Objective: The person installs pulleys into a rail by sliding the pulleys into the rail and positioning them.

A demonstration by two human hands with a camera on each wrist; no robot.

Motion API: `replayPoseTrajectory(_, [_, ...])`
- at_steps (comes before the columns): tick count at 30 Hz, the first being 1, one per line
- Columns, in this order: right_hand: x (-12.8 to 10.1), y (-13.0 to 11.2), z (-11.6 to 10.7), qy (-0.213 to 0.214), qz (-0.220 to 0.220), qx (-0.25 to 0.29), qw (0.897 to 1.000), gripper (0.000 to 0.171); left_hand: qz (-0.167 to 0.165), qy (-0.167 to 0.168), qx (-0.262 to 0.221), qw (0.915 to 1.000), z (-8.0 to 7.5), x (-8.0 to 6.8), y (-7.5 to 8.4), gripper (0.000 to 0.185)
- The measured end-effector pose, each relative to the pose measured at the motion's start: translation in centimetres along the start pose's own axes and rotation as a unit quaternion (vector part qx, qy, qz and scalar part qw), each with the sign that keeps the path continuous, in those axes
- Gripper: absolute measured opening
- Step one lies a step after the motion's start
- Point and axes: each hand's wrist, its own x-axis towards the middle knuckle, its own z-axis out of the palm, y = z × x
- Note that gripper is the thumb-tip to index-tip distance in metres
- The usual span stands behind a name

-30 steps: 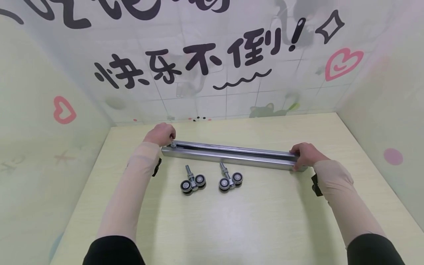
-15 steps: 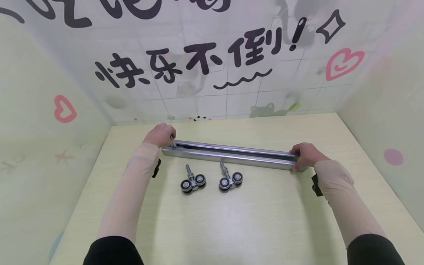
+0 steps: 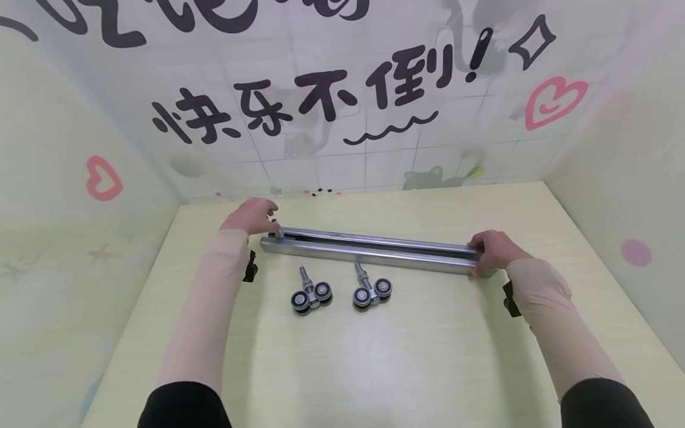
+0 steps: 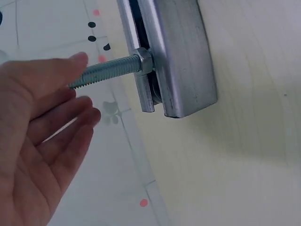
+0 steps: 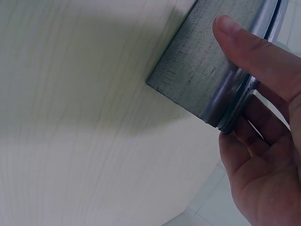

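- The steel track rail (image 3: 369, 251) lies flat across the yellow surface (image 3: 374, 356), running from 9 o'clock to 3 o'clock, slot facing up.
- The right hand (image 3: 495, 249) grips the 3 o'clock end: the thumb lies over the outer wall and the other fingers (image 5: 263, 132) curl behind the end face. Keep this grip firm so the rail does not slide along its length.
- The left hand (image 3: 248, 215) is at the 9 o'clock end, fingers (image 4: 61, 127) straight and loosely spread, holding nothing. One fingertip is just beside the threaded bolt (image 4: 110, 71) standing out of the slot; contact cannot be confirmed.
- The bolt's hex nut (image 4: 145, 61) sits against the slot lips. To move the carriage, pinch the thread near the nut and push in line with the slot; a skewed push is likely to jam it.
- Two loose roller carriages (image 3: 312, 294) (image 3: 371, 290) lie near the rail at 6 o'clock; keep forearms off them.
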Motion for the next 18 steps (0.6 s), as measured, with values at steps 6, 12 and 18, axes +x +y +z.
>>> replayPoseTrajectory(6, [0.1, 0.1, 0.2, 0.002, 0.0, 0.002, 1.0, 0.06, -0.049, -0.031, -0.005, 0.9983, 1.2, -0.4, -1.4, 0.061])
replayPoseTrajectory(12, [0.3, 0.2, 0.4, 0.008, -0.009, -0.004, 1.0, 0.059, -0.006, -0.015, -0.03, 0.9994, 3.1, -0.4, -2.4, 0.039])
replayPoseTrajectory(18, [0.1, 0.2, 0.0, 0.012, -0.007, -0.01, 1.0, 0.06, -0.009, -0.018, -0.045, 0.9988, 3.3, 0.3, -2.2, 0.034])
